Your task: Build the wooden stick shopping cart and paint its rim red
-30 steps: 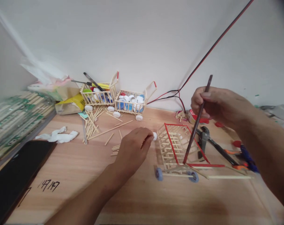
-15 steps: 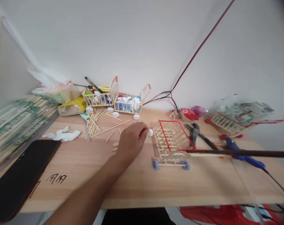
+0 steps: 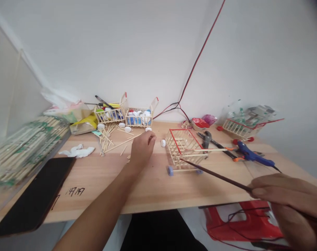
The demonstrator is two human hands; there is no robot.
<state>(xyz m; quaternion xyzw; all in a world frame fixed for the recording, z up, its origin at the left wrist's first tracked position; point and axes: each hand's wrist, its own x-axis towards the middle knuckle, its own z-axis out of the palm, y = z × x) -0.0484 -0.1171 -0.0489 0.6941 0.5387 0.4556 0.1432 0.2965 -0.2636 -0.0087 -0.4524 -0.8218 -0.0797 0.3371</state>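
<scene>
In front of me stands a small cart of wooden sticks (image 3: 178,153), with red top rails and blue-grey wheels. My right hand (image 3: 286,198), at the right edge, is closed round a thin dark paintbrush (image 3: 216,174). Its reddish tip lies over the cart's near side; whether it touches cannot be told. My left hand (image 3: 142,148) is closed with curled fingers, left of the cart and apart from it. Whatever those fingers may hold is hidden. Between that hand and the cart sits a white cap (image 3: 163,143). Beyond the cart is a dish of red paint (image 3: 200,123).
Two filled stick carts (image 3: 139,120) stand at the back near loose sticks (image 3: 106,137). Pliers (image 3: 207,139), a blue glue gun (image 3: 252,155) and another loaded cart (image 3: 239,129) are to the right. A black phone-like slab (image 3: 38,195) and bagged sticks (image 3: 35,150) lie left.
My right hand has come into view with the paintbrush, whose tip has dropped from the handle to the near side of the cart. My left hand has shifted slightly away from the white cap.
</scene>
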